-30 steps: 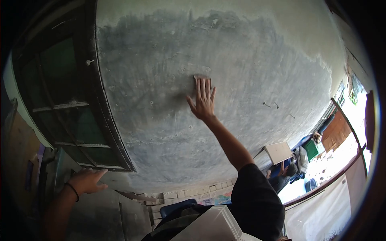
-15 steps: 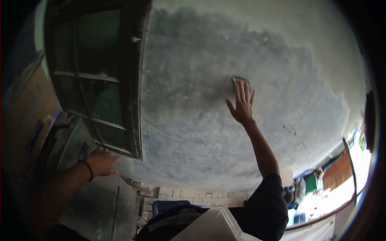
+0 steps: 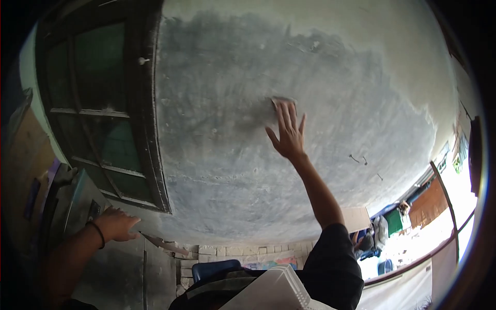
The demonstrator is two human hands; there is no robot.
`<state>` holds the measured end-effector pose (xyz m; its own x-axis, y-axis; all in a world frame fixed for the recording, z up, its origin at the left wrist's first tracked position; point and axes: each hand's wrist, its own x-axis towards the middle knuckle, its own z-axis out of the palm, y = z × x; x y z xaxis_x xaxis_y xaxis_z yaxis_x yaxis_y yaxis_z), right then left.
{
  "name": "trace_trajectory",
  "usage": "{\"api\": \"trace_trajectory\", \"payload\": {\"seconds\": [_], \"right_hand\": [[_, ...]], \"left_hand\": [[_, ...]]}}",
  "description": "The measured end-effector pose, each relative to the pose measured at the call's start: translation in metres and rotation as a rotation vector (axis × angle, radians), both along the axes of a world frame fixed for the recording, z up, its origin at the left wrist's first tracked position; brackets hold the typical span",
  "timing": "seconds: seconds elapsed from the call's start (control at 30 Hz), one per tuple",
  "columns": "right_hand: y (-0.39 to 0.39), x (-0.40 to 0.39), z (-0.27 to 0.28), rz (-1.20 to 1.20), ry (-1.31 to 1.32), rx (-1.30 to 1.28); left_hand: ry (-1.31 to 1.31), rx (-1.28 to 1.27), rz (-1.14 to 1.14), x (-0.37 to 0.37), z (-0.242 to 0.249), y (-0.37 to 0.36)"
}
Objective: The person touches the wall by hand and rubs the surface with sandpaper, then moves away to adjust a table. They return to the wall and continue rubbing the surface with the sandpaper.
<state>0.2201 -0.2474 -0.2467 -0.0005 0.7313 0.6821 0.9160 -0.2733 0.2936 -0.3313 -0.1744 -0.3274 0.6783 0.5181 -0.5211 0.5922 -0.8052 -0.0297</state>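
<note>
My right hand [image 3: 290, 135] is raised to the wall with its fingers stretched out. Under the fingertips it presses a small dark-edged sheet that looks like sandpaper [image 3: 284, 98] flat against the grey wall patch [image 3: 222, 88]. A dark smudge of shadow lies on the surface just left of the hand. Lower on the left, my left hand [image 3: 118, 224], with a dark band at the wrist, rests with fingers extended over the top of a grey metal cabinet [image 3: 116, 268]. No object shows in it.
A dark-framed window [image 3: 98, 119] stands left of the patch. Bent nails [image 3: 357, 160] stick out of the wall on the right. Below are a blue chair back [image 3: 214, 268] and pale bricks [image 3: 227, 251]. A person [image 3: 364, 242] is partly visible beyond my right arm, near a bright opening.
The view has swung slightly, so the window and wall sit further left. My right hand has slid a little left across the wall with the sheet. My left hand stays by the cabinet.
</note>
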Motion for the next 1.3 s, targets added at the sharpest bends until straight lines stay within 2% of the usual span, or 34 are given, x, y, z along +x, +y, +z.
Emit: {"api": "trace_trajectory", "payload": {"seconds": [0.13, 0.23, 0.33, 0.4, 0.53, 0.6, 0.77, 0.83, 0.93, 1.0, 1.07, 1.13, 1.2, 1.27, 1.3], "right_hand": [[0.016, -0.01, 0.004, -0.026, 0.059, 0.093], [0.05, -0.042, 0.078, 0.071, -0.029, 0.248], [0.068, -0.05, 0.102, 0.083, -0.056, 0.297], [0.063, -0.054, 0.089, 0.091, -0.043, 0.295], [0.046, -0.053, 0.009, 0.072, 0.03, 0.176], [0.044, -0.048, -0.001, 0.007, -0.013, 0.091], [0.049, -0.043, 0.108, -0.013, -0.157, 0.12], [0.058, -0.037, 0.142, 0.001, -0.159, 0.312], [0.065, -0.041, 0.131, 0.048, -0.077, 0.358], [0.056, -0.052, 0.09, 0.04, -0.037, 0.311], [0.053, -0.059, 0.036, 0.027, 0.031, 0.127], [0.048, -0.068, 0.009, 0.049, 0.023, 0.071], [0.053, -0.065, 0.015, 0.063, 0.013, 0.035], [0.058, -0.065, 0.056, 0.029, -0.186, 0.043], [0.063, -0.065, 0.08, 0.048, -0.204, 0.153]], "left_hand": [[0.045, 0.02, -0.081, 0.002, -0.005, -0.002], [0.046, 0.003, -0.11, 0.006, 0.0, -0.001], [0.043, -0.016, -0.103, 0.005, 0.005, 0.004], [0.058, -0.029, -0.093, 0.001, 0.001, 0.001], [0.054, 0.033, -0.077, -0.001, 0.0, 0.001], [0.046, 0.076, -0.085, 0.0, 0.003, -0.002], [0.033, 0.018, -0.068, -0.004, 0.009, -0.004], [0.022, 0.029, -0.073, -0.004, 0.014, -0.003], [0.009, 0.044, -0.077, -0.008, 0.022, -0.003], [0.002, 0.05, -0.078, -0.009, 0.022, -0.001], [0.003, 0.055, -0.084, -0.011, 0.019, 0.0], [0.006, 0.036, -0.093, -0.007, 0.019, -0.005], [0.01, 0.037, -0.11, -0.002, 0.023, -0.004], [0.018, 0.003, -0.109, 0.001, 0.025, -0.004], [0.018, 0.005, -0.112, 0.001, 0.025, -0.003]]}}
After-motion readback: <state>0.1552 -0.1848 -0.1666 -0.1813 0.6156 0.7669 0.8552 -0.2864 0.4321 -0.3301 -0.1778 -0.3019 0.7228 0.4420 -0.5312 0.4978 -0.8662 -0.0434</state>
